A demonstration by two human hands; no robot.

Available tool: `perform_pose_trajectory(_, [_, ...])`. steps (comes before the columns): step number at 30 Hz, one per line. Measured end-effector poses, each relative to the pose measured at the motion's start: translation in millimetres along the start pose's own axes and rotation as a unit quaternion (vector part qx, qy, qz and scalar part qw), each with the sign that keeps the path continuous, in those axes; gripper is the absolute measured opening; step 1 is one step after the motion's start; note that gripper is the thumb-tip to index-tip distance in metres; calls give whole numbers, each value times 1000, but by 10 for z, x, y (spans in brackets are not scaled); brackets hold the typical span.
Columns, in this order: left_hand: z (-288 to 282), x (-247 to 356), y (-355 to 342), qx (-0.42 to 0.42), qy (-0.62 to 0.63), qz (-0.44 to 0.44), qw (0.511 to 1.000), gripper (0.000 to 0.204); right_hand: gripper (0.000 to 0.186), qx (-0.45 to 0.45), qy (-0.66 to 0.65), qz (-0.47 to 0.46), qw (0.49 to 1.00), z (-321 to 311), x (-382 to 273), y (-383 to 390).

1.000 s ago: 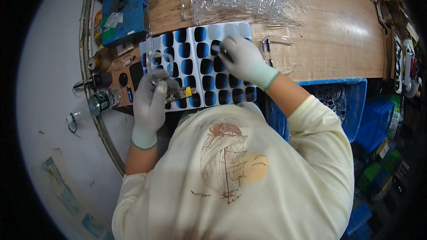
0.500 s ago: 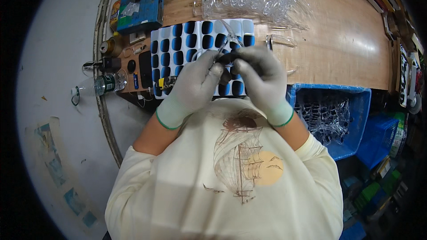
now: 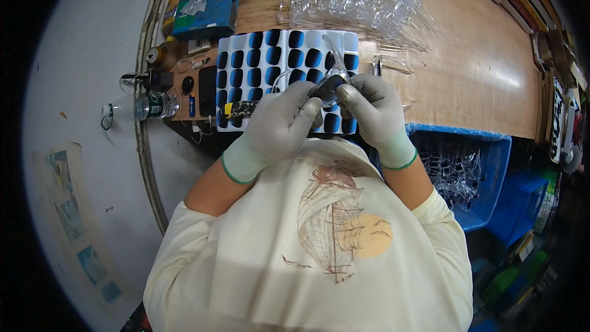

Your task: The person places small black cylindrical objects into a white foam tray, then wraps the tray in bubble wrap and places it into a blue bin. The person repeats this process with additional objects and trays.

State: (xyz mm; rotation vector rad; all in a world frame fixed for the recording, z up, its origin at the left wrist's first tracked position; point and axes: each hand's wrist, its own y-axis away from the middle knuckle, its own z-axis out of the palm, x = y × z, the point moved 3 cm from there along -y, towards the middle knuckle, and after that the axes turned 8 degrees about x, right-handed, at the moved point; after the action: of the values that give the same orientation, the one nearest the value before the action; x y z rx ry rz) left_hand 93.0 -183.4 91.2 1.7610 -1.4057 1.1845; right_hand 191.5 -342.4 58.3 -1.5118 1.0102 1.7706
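Observation:
Both hands wear pale gloves with green cuffs and meet over a sheet of dark lenses (image 3: 255, 58) set in rows on white. Between them is a clear plastic eyeglass frame (image 3: 335, 55), one temple pointing up and away. A dark lens (image 3: 329, 90) shows at the frame's front, though the fingers partly cover where it sits. My left hand (image 3: 276, 118) is closed on the frame's left side, thumb toward me. My right hand (image 3: 376, 110) pinches the frame's right side by the lens.
Many clear frames (image 3: 362, 6) lie piled at the back. Another clear frame (image 3: 393, 64) rests right of the lenses. A blue crate (image 3: 501, 172) of wrapped frames stands at right. At left are a blue box (image 3: 206, 6), a water bottle (image 3: 147, 106) and a phone (image 3: 208, 86).
My hands have drawn slightly apart and to the right in the picture. The right fingers have shifted, so more of the dark lens and clear frame shows between them.

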Motion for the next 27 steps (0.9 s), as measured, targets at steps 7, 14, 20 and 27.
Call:
perform_pose_trajectory(7, [-121, 4, -35, 12, -22, 22, 999, 18, 24, -17, 72, -35, 997, 80, -97, -39])
perform_pose_trajectory(14, [-203, -1, -126, 35, -60, 6, 998, 15, 24, -30, 70, 11, 997, 209, -156, -125])
perform_pose_trajectory(20, [-259, -151, -210, 27, -107, 34, 993, 16, 28, 20, 77, 4, 997, 321, 92, -242])
perform_pose_trajectory(27, [-631, -1078, -1058, -145, 83, -75, 983, 57, 29, -175, 268, -245, 915, 276, -172, -338])
